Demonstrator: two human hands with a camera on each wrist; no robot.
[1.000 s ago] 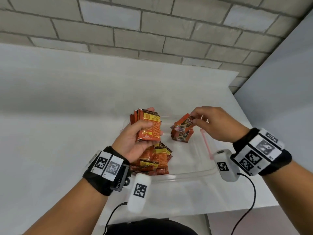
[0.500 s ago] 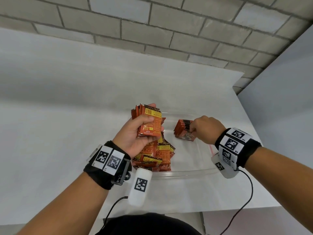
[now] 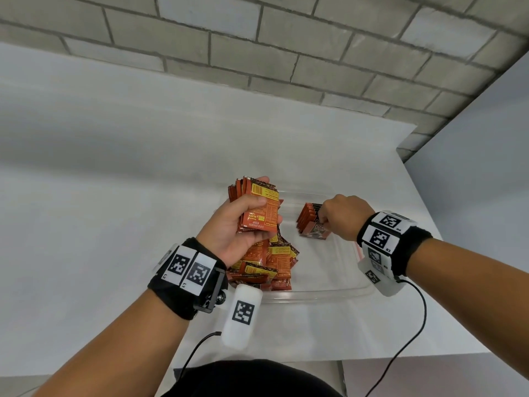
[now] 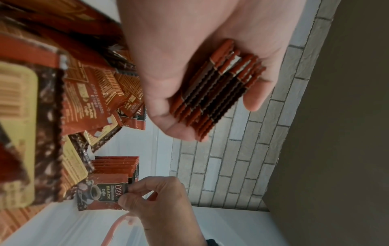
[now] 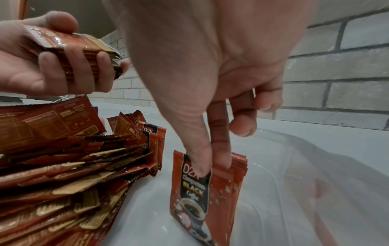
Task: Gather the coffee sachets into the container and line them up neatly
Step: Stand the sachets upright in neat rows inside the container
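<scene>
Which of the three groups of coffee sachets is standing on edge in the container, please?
The small row under the right hand, in the clear container. The bunch is in the left hand; the pile lies loose.

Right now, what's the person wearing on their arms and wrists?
Both forearms are bare. Each wrist wears a black band with white square-code tags. A white capsule-shaped camera, also tagged, hangs under each wrist, trailing a thin black cable.

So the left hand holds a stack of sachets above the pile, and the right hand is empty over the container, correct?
Not quite: the right hand is not empty. It pinches the front sachet of the standing row in the container, as the right wrist view shows. The left hand does hold a stack above the pile.
</scene>
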